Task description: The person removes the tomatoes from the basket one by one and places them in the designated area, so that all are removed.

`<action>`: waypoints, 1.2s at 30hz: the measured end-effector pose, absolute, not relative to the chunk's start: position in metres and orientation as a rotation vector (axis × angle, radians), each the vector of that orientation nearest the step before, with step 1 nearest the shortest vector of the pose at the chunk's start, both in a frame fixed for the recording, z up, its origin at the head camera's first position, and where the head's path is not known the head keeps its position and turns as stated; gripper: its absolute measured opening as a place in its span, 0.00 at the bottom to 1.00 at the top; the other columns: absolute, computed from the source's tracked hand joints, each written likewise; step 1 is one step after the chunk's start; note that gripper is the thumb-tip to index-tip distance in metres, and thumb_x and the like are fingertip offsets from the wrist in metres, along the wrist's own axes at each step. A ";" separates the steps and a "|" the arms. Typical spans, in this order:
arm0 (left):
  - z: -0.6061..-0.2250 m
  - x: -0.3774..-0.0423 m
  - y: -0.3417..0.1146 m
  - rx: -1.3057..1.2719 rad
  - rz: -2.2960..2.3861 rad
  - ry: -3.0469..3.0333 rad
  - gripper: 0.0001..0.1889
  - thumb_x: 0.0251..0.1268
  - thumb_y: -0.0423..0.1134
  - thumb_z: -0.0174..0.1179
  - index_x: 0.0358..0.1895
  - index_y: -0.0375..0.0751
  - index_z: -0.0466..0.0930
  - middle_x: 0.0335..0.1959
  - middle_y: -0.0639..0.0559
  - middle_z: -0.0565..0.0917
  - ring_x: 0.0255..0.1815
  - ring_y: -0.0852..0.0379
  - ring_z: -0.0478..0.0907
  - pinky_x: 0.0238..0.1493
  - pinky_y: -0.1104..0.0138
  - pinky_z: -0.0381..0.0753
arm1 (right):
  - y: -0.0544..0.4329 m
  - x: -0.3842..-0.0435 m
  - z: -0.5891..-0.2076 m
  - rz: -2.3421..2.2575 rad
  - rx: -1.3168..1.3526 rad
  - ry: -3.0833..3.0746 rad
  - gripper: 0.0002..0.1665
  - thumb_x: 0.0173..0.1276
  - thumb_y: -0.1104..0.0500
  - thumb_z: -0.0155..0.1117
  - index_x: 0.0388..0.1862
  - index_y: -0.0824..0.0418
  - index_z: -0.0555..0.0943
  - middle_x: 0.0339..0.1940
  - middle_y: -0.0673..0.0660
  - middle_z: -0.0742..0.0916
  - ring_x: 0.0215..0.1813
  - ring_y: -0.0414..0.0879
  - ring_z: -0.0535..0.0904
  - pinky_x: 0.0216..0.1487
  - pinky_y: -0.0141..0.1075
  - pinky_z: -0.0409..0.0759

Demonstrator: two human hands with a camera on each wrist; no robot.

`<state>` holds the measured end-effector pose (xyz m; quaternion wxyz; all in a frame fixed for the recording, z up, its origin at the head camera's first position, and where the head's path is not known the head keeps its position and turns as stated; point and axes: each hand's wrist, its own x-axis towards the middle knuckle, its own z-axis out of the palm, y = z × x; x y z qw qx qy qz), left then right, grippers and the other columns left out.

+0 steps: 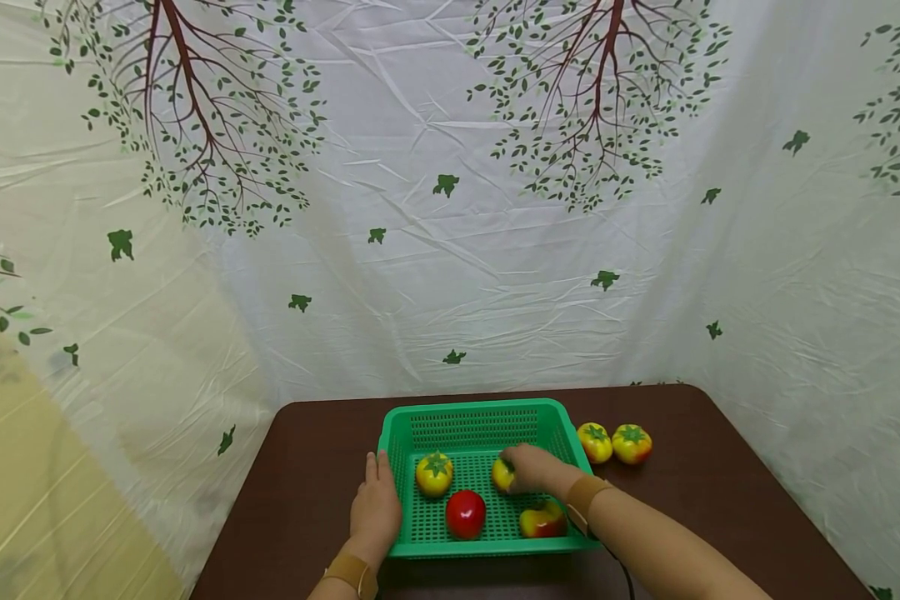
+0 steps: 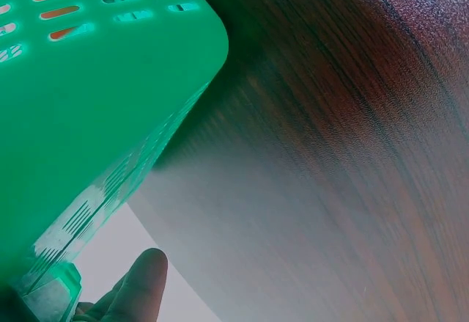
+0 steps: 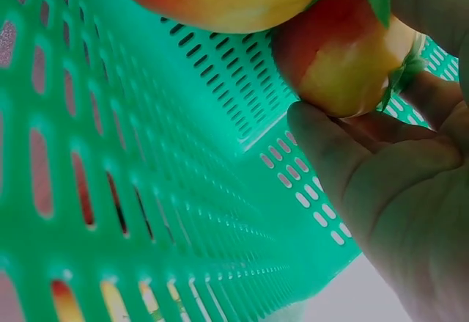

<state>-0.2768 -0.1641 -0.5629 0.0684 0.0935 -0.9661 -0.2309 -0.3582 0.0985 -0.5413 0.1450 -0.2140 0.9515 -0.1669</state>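
Observation:
A green plastic basket (image 1: 487, 547) with slotted walls sits on the dark table. My left hand (image 1: 376, 506) lies along its left wall, fingers straight near the rim; in the left wrist view a finger (image 2: 143, 285) shows beside the basket's wall. Inside the basket my right hand (image 1: 531, 468) grips a yellow persimmon (image 1: 502, 476), its reddish side and green leaves showing in the right wrist view, thumb and fingers around it. Another yellow persimmon (image 1: 434, 475) is at the basket's left, a red apple (image 1: 466, 514) in front of it, and a red-and-yellow fruit (image 1: 543, 521) at front right.
Two more persimmons, one yellow (image 1: 595, 442) and one yellow with a red side (image 1: 632, 444), stand on the brown table (image 1: 315, 467) just right of the basket. A white curtain (image 1: 450, 275) with printed trees and leaves hangs behind the table and at both sides.

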 end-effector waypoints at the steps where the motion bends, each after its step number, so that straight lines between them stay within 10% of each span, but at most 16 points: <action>1: -0.563 -0.277 -0.164 0.282 -0.694 -2.908 0.29 0.76 0.28 0.48 0.78 0.35 0.56 0.79 0.33 0.58 0.59 0.29 0.77 0.56 0.41 0.80 | 0.099 -0.359 -0.541 -0.478 -0.621 2.741 0.32 0.60 0.61 0.75 0.63 0.67 0.78 0.58 0.65 0.84 0.59 0.58 0.79 0.64 0.55 0.78; 36: -0.561 -0.292 -0.154 0.344 -0.689 -2.888 0.29 0.75 0.27 0.48 0.78 0.34 0.57 0.79 0.33 0.59 0.58 0.29 0.77 0.54 0.42 0.80 | 0.148 -0.394 -0.485 -0.632 -0.822 2.924 0.37 0.62 0.59 0.74 0.68 0.69 0.74 0.63 0.68 0.81 0.58 0.59 0.79 0.52 0.49 0.81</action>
